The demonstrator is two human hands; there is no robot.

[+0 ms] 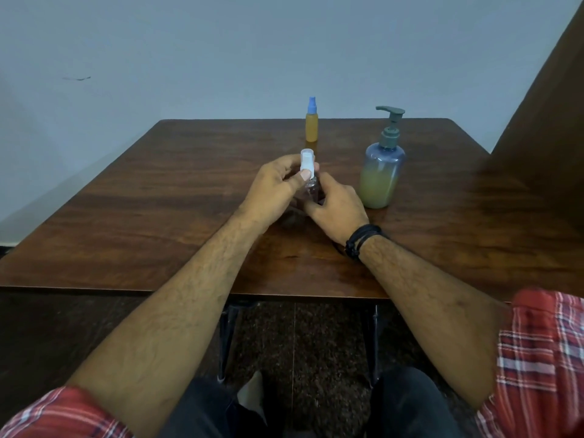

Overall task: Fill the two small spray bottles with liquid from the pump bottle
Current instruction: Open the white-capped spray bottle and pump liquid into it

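A small clear spray bottle (311,188) with a white cap (307,162) stands at the table's middle, held between both hands. My left hand (275,191) pinches the white cap with thumb and fingers. My right hand (336,207) wraps the bottle's clear body, which looks empty. A second small spray bottle (311,126), with a blue cap and full of yellow liquid, stands upright behind. The pump bottle (380,172), bluish with a grey-green pump head, stands to the right, about half full of yellowish liquid.
The dark wooden table (158,191) ends against a pale wall at the back. A dark brown panel (543,121) rises at the right. My knees and the table's metal legs show below the near edge.
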